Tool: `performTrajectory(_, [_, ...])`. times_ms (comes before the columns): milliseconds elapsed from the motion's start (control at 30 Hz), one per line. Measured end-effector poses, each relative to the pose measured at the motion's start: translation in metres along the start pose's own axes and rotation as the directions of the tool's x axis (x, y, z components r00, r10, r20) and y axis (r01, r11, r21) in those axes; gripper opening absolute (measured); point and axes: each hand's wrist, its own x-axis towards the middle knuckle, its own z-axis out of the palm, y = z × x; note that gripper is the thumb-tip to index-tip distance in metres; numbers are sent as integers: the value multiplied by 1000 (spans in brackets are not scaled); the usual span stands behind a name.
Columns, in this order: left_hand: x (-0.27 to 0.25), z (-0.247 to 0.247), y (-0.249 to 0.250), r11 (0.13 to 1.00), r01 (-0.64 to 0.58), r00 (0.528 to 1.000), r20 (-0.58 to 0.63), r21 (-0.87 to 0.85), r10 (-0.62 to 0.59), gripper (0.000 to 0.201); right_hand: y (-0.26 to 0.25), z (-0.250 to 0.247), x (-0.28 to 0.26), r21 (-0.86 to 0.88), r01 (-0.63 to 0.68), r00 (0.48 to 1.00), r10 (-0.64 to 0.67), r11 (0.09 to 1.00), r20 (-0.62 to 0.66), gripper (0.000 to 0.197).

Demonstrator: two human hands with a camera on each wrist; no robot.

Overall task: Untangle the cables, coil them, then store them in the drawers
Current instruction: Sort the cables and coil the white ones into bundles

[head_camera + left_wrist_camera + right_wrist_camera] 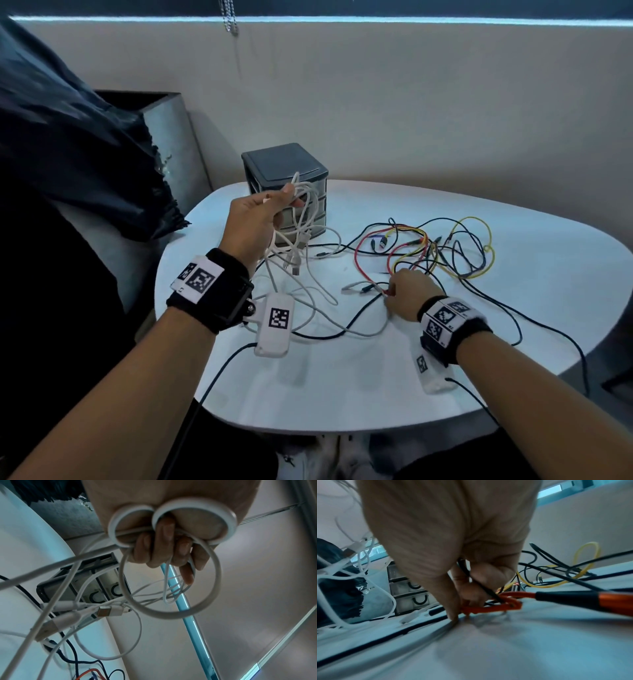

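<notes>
Left hand [255,219]: raised over the white table [342,387], fingers curled round a bundle of white USB cables [301,219] in loose loops, plugs dangling.
Right hand [409,291]: down on the table, fingertips pinching a red cable [488,607].
Tangle [442,246]: red, yellow and black leads sprawled beside the grey drawer unit [284,171].

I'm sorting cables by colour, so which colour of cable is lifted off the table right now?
The white cables: the left hand grips them above the white table; red, yellow and black ones lie on it.
</notes>
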Motion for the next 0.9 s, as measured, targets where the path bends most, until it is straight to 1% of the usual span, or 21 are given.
performTrajectory(67, [0,2,-1,1000,8,1000,8,25,-8,31,-1,-3,3,2,0,1000,0,1000,23,18])
performTrajectory(133, [-1,1,1,999,-1,1000,14,43,0,30,1,-15,4,-31,-20,1000,20,999,14,11])
performTrajectory(233, [6,-10,11,995,-56,998,-20,81,58,28,11,-48,4,-129,-87,994,77,988,-82,14])
performTrajectory(300, [15,-24,18,995,-74,994,-76,62,78,29,24,-71,7,-129,-154,978,133,980,-158,13])
performTrajectory(400, [26,-37,28,995,-94,986,-131,43,99,30,41,-94,17,-19,-238,939,225,971,-261,15])
performTrajectory(467, [28,-36,31,993,-111,984,-135,40,115,29,48,-104,23,118,-276,910,299,954,-288,18])
performTrajectory(533, [27,-32,34,990,-131,982,-129,42,136,28,52,-108,26,231,-293,886,354,928,-299,16])
performTrajectory(600, [26,-28,36,987,-153,980,-121,51,158,27,53,-106,26,243,-280,896,344,929,-280,12])
performTrajectory(667, [25,-25,40,986,-157,980,-117,49,161,26,52,-97,24,202,-242,923,289,949,-253,16])
performTrajectory(733, [24,-23,45,987,-161,981,-104,26,163,27,49,-84,21,207,-174,951,219,963,-219,23])
performTrajectory(800, [20,-17,46,987,-162,984,-71,-13,161,28,43,-74,16,273,-113,962,173,955,-210,34])
performTrajectory(867, [15,-7,42,988,-148,989,-20,-46,147,29,34,-68,10,377,-70,951,176,924,-254,40])
performTrajectory(900, [12,-1,40,989,-132,991,3,-66,132,29,31,-66,7,438,-59,940,198,897,-278,43])
